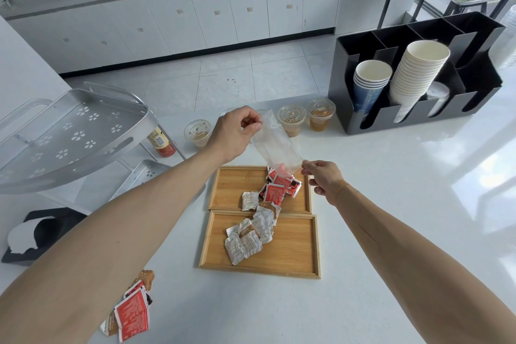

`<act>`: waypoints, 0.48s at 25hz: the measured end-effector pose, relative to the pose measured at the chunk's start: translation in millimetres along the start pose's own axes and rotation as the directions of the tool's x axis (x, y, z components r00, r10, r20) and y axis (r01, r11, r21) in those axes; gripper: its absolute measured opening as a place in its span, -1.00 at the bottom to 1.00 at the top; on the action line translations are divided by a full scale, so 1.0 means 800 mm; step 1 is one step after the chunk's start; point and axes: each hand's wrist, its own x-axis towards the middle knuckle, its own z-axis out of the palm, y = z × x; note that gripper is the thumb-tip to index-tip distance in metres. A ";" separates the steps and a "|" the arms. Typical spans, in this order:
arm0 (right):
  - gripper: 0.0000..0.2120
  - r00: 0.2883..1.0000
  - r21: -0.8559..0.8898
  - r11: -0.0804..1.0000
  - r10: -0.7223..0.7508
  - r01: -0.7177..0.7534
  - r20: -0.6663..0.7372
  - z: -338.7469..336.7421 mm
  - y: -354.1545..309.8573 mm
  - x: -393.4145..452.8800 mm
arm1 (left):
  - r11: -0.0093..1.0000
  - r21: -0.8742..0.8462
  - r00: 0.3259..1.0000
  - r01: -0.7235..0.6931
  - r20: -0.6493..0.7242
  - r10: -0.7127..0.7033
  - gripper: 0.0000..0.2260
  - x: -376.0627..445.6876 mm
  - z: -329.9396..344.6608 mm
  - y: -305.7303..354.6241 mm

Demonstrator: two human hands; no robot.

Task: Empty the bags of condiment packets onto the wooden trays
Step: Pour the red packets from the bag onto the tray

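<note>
A clear plastic bag [275, 145] hangs tilted, mouth down, over the far wooden tray [229, 187]. My left hand [236, 134] pinches its upper end and my right hand [324, 180] pinches its lower corner. Red condiment packets [279, 188] spill from the bag onto the far tray, and one still shows inside near the mouth. White packets [248, 237] lie piled on the near wooden tray [293, 254], some reaching over onto the far tray. More red packets [131, 313] lie on the counter at the lower left, partly under my left arm.
A black cup organizer [418, 109] holding stacked paper cups stands at the right. Lidded plastic cups of drink [320, 115] line the counter's far edge. A silver tiered rack [69, 137] with a bottle beneath it stands at the left, a black napkin holder [36, 234] below it.
</note>
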 end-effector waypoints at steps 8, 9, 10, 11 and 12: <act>-0.86 0.993 0.070 0.992 -0.113 0.109 0.045 -0.018 -0.013 -0.029 | 0.989 -0.111 0.993 0.094 -0.057 -0.101 -0.96 -0.026 -0.020 -0.004; -0.87 0.988 0.075 0.987 -0.149 0.145 0.044 -0.018 -0.015 -0.036 | 0.982 -0.143 0.988 0.126 -0.066 -0.137 -0.96 -0.036 -0.023 -0.006; -0.87 0.983 0.080 0.981 -0.182 0.179 0.034 -0.018 -0.018 -0.044 | 0.972 -0.174 0.982 0.158 -0.075 -0.173 -0.97 -0.047 -0.027 -0.008; -0.87 0.977 0.087 0.974 -0.210 0.207 0.025 -0.016 -0.020 -0.053 | 0.960 -0.210 0.975 0.186 -0.083 -0.207 -0.98 -0.059 -0.030 -0.012; -0.86 0.973 0.099 0.969 -0.231 0.228 0.025 -0.014 -0.023 -0.062 | 0.945 -0.248 0.966 0.212 -0.093 -0.241 -0.97 -0.072 -0.035 -0.016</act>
